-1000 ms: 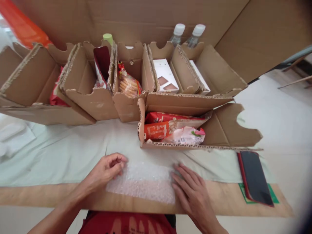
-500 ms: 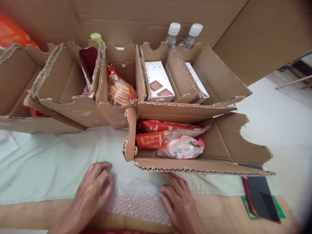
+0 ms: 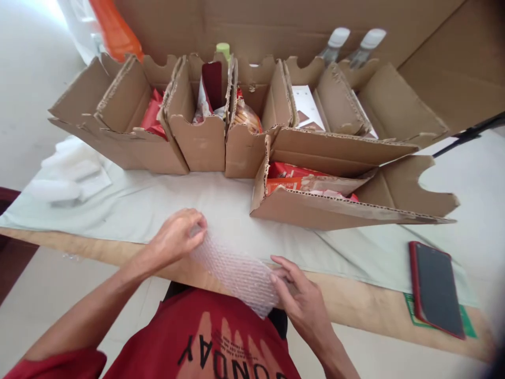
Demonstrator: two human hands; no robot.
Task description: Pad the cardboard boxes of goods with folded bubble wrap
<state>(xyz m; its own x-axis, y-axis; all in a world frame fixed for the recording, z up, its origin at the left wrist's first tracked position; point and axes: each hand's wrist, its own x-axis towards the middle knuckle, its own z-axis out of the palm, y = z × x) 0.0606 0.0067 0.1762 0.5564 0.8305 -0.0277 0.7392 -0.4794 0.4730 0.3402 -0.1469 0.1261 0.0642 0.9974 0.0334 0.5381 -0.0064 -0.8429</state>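
Note:
A strip of clear bubble wrap stretches between my two hands over the table's front edge, slanting down to the right. My left hand is closed, fingertips pinching the strip's upper left end. At the lower right end, my right hand grips the wrap between thumb and fingers, with the index finger stretched out. Just beyond my hands stands a long cardboard box holding snack packets, among them a red packet and an orange packet.
Behind stands a row of cardboard bins with snacks and white boxes. White foam-like pieces lie at the left. A red-cased phone rests at the right on a green item. Two white-capped bottles stand behind the bins.
The view has shifted, showing more of the left side and my red shirt. The bubble wrap, flat on the table before, is now lifted and slanted, its left end raised by my left hand.

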